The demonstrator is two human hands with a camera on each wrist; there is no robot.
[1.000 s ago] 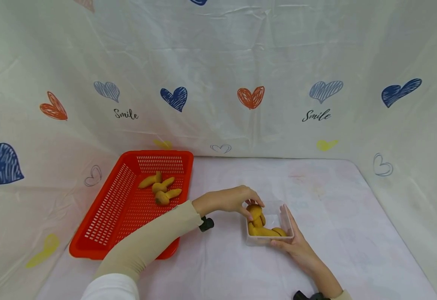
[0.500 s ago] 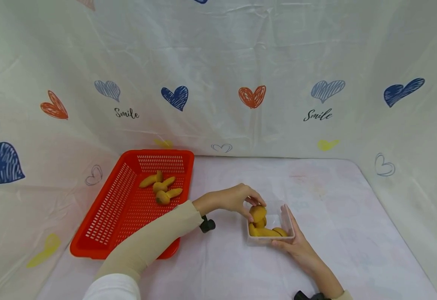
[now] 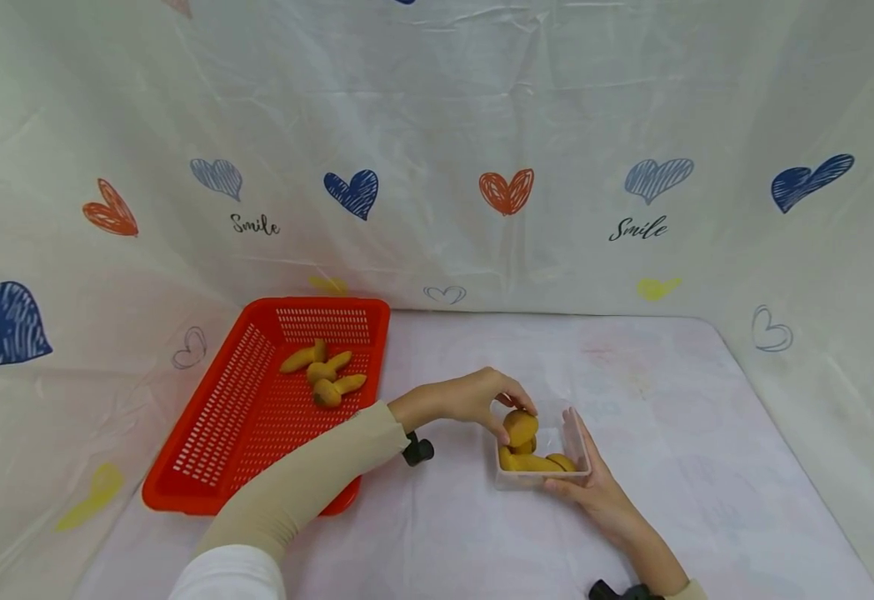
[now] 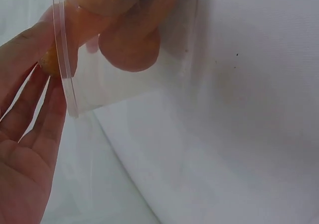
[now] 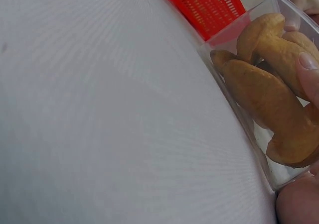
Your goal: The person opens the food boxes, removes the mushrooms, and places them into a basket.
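My left hand point(image 3: 477, 398) pinches a yellow-brown mushroom point(image 3: 521, 427) between thumb and fingers, at the left side of a clear plastic box point(image 3: 507, 482). More mushrooms point(image 3: 537, 463) lie in the box's near part. In the left wrist view, the left hand point(image 4: 30, 119) is at the box wall, with mushrooms point(image 4: 130, 47) seen through the plastic. My right hand point(image 3: 597, 492) grips the box from the right, thumb at the front and fingers along the side. The right wrist view shows a large mushroom point(image 5: 264, 92) inside, and part of the right hand beside it.
A red perforated basket point(image 3: 257, 442) stands to the left, partly behind the left forearm. Three mushrooms point(image 3: 327, 373) lie in its far right part. A white cloth point(image 3: 676, 467) covers the table, and a heart-printed curtain point(image 3: 437, 108) hangs behind.
The mushroom in the left hand has tipped and shifted slightly right and down, showing its cap more to the head camera. The right hand and the box stay nearly still.
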